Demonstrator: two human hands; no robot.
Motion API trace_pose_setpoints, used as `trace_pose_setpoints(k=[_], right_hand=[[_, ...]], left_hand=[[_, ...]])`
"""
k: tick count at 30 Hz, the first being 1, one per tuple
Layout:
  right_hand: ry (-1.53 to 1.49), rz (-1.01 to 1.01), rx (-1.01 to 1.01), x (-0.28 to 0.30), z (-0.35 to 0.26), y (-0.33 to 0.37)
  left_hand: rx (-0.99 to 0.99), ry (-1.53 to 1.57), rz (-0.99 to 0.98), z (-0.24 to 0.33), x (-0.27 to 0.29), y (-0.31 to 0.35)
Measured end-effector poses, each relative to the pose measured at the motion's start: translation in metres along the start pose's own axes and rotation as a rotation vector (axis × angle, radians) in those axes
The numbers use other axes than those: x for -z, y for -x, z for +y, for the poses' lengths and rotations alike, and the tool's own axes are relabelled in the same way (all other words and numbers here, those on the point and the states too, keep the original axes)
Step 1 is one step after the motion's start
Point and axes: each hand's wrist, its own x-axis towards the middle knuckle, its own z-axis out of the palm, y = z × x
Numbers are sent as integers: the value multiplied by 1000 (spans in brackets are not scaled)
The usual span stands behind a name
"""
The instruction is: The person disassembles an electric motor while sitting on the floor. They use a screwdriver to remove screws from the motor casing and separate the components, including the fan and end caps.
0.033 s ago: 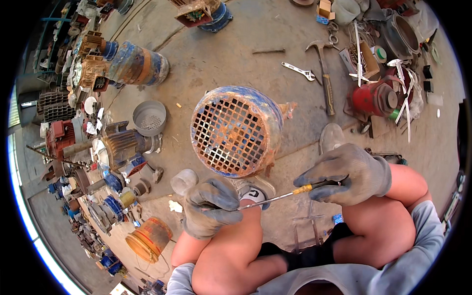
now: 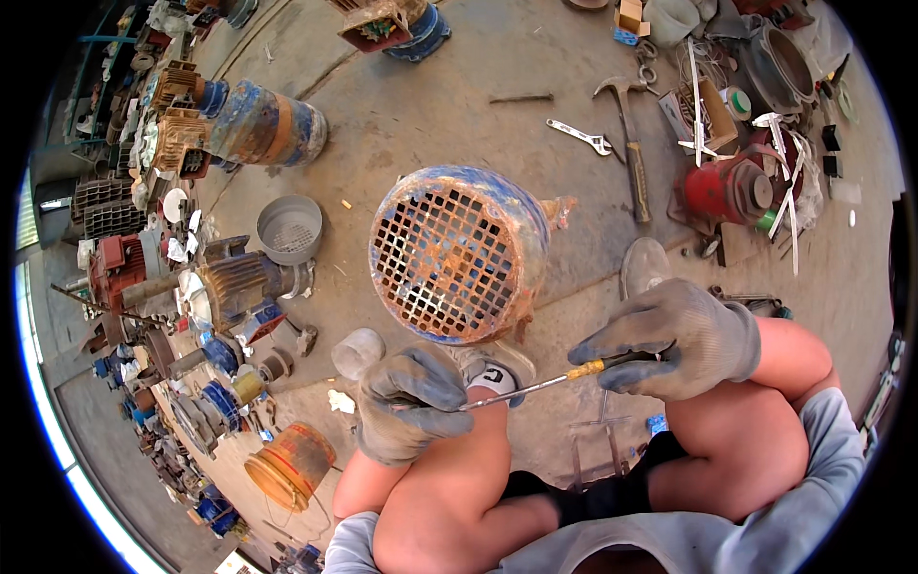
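A screwdriver [image 2: 526, 389] with a long metal shaft and a yellow-and-black handle lies across between my hands, above my knees. My right hand [image 2: 669, 340], in a grey-coated work glove, is closed round its handle. The gloved fingers of my left hand [image 2: 411, 402] pinch the far end of the shaft, hiding the tip. Just beyond my hands stands a motor [image 2: 535, 220] with worn blue paint. Its round, rusty grille cover [image 2: 448, 263] faces up, and neither hand touches it.
An adjustable wrench [image 2: 579, 136], a claw hammer [image 2: 629, 143] and a metal rod [image 2: 521, 98] lie beyond the motor. A red jack-like tool [image 2: 722, 191] and calipers [image 2: 790, 196] are at right. At left are a grey fan cover [image 2: 290, 230], an orange bucket [image 2: 290, 466] and several motors.
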Motion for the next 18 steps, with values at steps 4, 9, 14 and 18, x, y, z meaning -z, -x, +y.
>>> trace_pose_setpoints(k=[4,9,14,18], right_hand=[[-24,-6,36,-4,0,-4],[56,-6,111,-4,-1,-6],[-31,-20,87,-11,1,-6],[-145,-25,83,-15,2,-5]], left_hand=[[-33,-10,19,2,-4,1],[-68,-28,-24,-5,8,10],[-72,103,6,-7,1,12],[34,135,-14,-3,0,16]])
